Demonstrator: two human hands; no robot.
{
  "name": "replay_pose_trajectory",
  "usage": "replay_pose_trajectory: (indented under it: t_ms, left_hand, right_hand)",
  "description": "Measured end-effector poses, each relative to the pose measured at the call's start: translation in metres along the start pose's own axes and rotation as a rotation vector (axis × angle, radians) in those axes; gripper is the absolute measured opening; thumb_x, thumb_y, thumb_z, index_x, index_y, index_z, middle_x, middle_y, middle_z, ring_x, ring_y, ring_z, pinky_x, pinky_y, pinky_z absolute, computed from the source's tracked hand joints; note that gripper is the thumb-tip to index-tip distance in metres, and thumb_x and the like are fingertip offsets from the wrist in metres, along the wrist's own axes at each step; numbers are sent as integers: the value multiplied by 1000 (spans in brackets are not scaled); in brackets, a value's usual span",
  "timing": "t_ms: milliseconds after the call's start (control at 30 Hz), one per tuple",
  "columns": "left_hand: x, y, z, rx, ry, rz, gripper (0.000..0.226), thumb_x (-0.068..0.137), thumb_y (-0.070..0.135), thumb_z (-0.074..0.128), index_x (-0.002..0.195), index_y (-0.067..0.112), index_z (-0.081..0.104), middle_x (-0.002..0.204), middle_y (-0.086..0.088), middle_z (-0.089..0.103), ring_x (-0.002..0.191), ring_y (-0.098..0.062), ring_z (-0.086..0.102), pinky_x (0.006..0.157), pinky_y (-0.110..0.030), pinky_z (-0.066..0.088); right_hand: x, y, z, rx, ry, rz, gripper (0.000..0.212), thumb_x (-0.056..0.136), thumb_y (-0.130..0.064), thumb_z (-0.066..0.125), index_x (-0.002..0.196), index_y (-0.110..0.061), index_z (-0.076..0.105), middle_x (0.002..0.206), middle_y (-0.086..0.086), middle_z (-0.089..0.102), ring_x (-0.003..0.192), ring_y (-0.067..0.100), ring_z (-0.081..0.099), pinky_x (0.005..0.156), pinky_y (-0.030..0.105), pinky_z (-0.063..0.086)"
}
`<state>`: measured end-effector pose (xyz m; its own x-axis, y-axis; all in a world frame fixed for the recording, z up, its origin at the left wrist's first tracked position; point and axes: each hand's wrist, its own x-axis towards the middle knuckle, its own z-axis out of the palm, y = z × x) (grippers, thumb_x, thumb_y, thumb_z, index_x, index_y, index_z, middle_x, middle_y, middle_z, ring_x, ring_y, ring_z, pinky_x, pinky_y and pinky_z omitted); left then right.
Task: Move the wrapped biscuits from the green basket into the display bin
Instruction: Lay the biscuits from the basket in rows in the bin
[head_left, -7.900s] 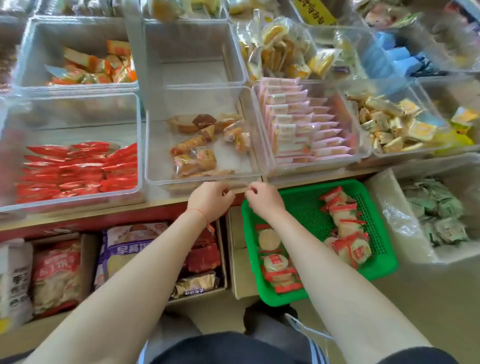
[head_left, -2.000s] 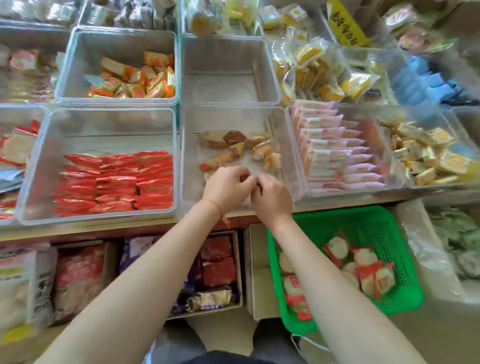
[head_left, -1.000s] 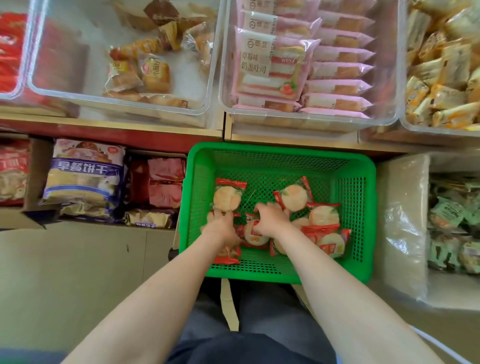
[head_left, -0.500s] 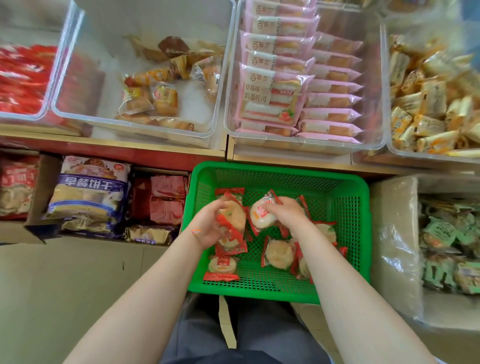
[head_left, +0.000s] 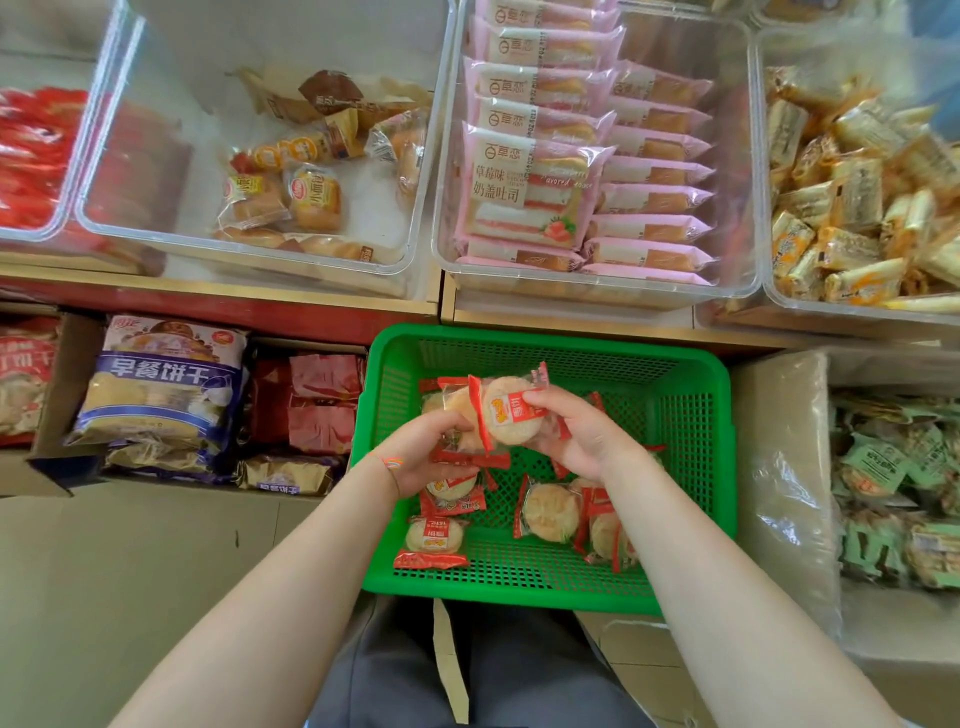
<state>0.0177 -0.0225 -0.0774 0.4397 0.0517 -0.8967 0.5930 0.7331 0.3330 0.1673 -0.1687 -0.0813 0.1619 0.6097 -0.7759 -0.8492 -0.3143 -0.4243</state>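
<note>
The green basket (head_left: 691, 467) stands on the floor below the shelf and holds several round wrapped biscuits (head_left: 550, 512) in clear packs with red ends. Above the basket my left hand (head_left: 421, 452) grips a bunch of these packs, partly hidden by the fingers. My right hand (head_left: 582, 436) pinches another biscuit pack (head_left: 506, 415) by its red label and holds it against the left hand's bunch. The clear display bin (head_left: 249, 62) at the upper left of centre holds a few wrapped cakes.
A clear bin of pink sandwich packs (head_left: 587, 156) stands right of the display bin, a bin of yellow snacks (head_left: 857, 208) further right, red packs (head_left: 31, 156) at far left. Cartons of bagged biscuits (head_left: 166, 395) sit under the shelf; green packs (head_left: 893, 478) at right.
Both hands came down from the display bin into the basket, gathered biscuit packs, and have now lifted them and brought them together above the basket.
</note>
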Motion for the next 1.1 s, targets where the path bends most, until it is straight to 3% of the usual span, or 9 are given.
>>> replay_pose_trajectory:
  t_ms: [200,300,400,633,700,767,867,1000,1100]
  left_hand:
    - [17,-1,7,190,-22,35,28,96,20,51,122,14,62,111,-8,69,93,-22,66,73,-33,57]
    - [31,-4,6,297,278,165,32,88,31,61,116,15,63,103,-5,68,92,-21,64,81,-39,56]
    - [43,-8,-1,765,612,275,43,85,28,60,126,17,56,121,-10,58,110,-30,56,97,-40,47]
    - [47,-14,9,1101,618,228,49,88,24,53,136,25,48,131,-16,40,124,-38,40,101,-45,42]
    - [43,-12,13,1052,701,373,37,89,27,53,125,20,60,125,-14,46,120,-35,43,99,-43,42]
    - [35,-6,21,859,580,430,30,93,32,54,116,17,64,115,-7,54,109,-27,52,89,-35,45]
    - [19,-1,33,349,152,191,34,95,31,60,121,9,59,104,-6,64,92,-19,62,68,-29,54]
    - [4,3,27,141,78,160,32,92,16,64,124,9,59,103,-10,65,84,-17,62,65,-27,55]
    - [-20,20,20,97,4,160,26,91,8,62,116,11,60,107,-11,65,88,-19,63,72,-30,55]
  right_hand:
    - [6,1,-8,-42,12,51,44,90,-18,66,131,-5,58,126,21,64,114,35,62,102,53,47]
    - [13,5,-14,-31,137,40,36,94,-17,61,128,-4,60,115,18,70,99,27,69,88,45,57]
    - [18,9,-25,-5,208,31,30,94,-17,61,123,-7,61,107,16,72,92,25,71,79,42,60]
    - [23,15,-38,-69,250,38,33,93,-22,63,124,-10,62,109,12,73,99,26,69,87,43,57]
    - [21,15,-37,-56,249,38,36,93,-23,63,126,-9,61,111,13,73,104,28,68,95,47,53]
    - [17,12,-36,-33,229,41,34,94,-23,61,125,-9,62,114,15,71,107,30,66,99,47,51]
    - [5,2,-28,3,158,23,31,96,-24,57,122,-10,63,116,16,70,104,30,66,98,45,50]
    - [-13,-15,-20,22,142,-20,24,96,-21,56,115,-10,66,109,14,72,96,26,67,98,42,47]
    - [-30,-34,-9,38,152,-56,20,92,-25,60,108,-14,67,95,8,71,80,21,63,71,33,45]
